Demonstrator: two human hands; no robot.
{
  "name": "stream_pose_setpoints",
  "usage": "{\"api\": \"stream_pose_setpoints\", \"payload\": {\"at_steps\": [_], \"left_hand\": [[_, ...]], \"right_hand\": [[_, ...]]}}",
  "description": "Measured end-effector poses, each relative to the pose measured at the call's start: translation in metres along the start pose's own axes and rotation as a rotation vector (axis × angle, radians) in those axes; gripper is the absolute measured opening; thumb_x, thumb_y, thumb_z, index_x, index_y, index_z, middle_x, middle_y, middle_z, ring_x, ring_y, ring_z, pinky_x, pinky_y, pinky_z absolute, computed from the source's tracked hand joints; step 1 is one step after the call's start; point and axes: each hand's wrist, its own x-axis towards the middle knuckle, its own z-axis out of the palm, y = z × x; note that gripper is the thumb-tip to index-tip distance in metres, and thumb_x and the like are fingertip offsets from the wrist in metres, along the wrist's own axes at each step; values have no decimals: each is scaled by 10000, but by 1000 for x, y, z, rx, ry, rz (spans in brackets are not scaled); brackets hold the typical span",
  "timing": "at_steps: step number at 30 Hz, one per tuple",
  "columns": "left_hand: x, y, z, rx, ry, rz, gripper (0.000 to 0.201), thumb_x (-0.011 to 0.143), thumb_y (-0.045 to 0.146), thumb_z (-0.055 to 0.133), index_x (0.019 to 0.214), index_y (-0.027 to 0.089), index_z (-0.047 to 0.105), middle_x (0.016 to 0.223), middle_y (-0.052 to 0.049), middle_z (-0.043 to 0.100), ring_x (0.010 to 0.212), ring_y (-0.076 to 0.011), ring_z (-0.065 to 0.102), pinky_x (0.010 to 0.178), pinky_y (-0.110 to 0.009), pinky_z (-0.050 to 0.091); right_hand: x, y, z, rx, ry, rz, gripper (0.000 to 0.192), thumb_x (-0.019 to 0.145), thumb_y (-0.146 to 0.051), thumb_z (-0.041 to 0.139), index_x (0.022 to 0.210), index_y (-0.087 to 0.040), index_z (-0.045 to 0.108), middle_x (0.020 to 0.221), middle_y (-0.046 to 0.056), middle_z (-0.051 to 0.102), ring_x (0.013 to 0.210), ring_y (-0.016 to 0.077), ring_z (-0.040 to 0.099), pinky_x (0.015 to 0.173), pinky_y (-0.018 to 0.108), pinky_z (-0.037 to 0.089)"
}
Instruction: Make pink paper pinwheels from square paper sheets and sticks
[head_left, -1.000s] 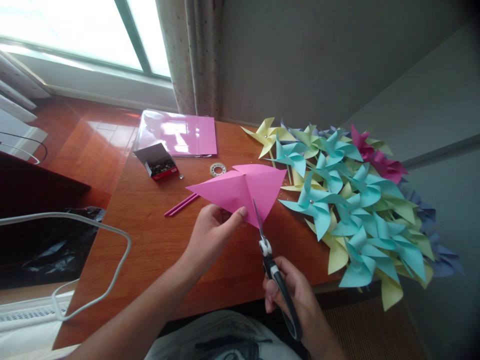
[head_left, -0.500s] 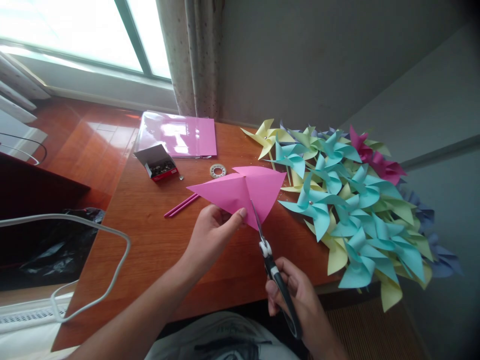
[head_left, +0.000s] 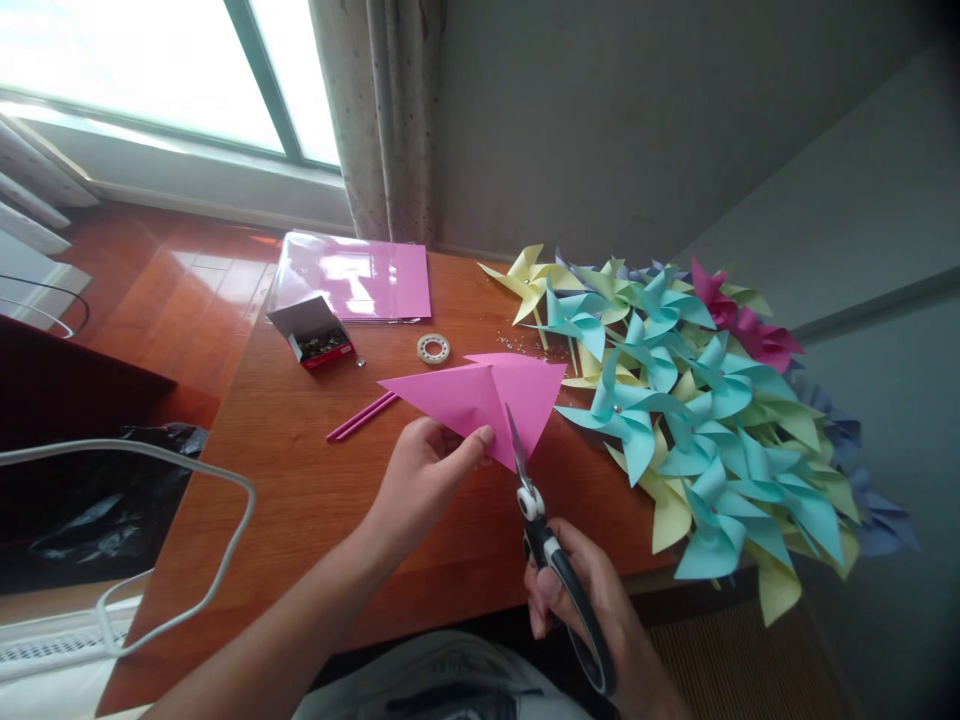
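My left hand pinches the near edge of a pink sheet of paper, thumb on top and fingers underneath. The sheet is partly slit and bends along its creases above the table. In my right hand are black-and-white scissors, fingers in the handle loops. Their blades reach over the paper's near corner, just right of my left thumb. Two pink sticks lie left of the paper, partly hidden by it. Beyond it rests a roll of tape.
A small open box of metal pins stands at the back left, by a clear sleeve of pink paper. Many finished paper pinwheels cover the table's right side. A white cable loops over the left edge.
The scissor blades have opened a little, and the handles have shifted slightly down. The pink paper has tilted and sits a bit lower. My left hand keeps its pinch.
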Motion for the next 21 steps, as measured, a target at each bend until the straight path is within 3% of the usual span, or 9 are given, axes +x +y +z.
{"api": "stream_pose_setpoints", "payload": {"at_steps": [8, 13, 21], "left_hand": [[-1, -1, 1, 6, -61, 6, 190, 814, 312, 756, 757, 135, 716, 729, -18, 721, 670, -140, 613, 627, -221, 473], [-2, 0, 2, -22, -109, -6, 180, 817, 318, 750, 795, 141, 724, 778, -45, 758, 732, -184, 669, 669, -248, 504], [-3, 1, 2, 3, -87, -11, 195, 810, 326, 755, 775, 138, 714, 772, -47, 753, 717, -187, 672, 652, -250, 505]], "right_hand": [[7, -3, 1, -4, 19, -4, 486, 814, -604, 732, 912, -181, 514, 669, -60, 501, 547, 82, 530, 558, 222, 408], [10, -1, 2, -7, 19, -26, 491, 811, -614, 724, 911, -185, 506, 650, -57, 505, 523, 94, 532, 512, 222, 391], [11, 1, 3, 15, 34, -37, 477, 805, -605, 736, 898, -189, 523, 643, -55, 511, 519, 97, 527, 510, 224, 394]]}}
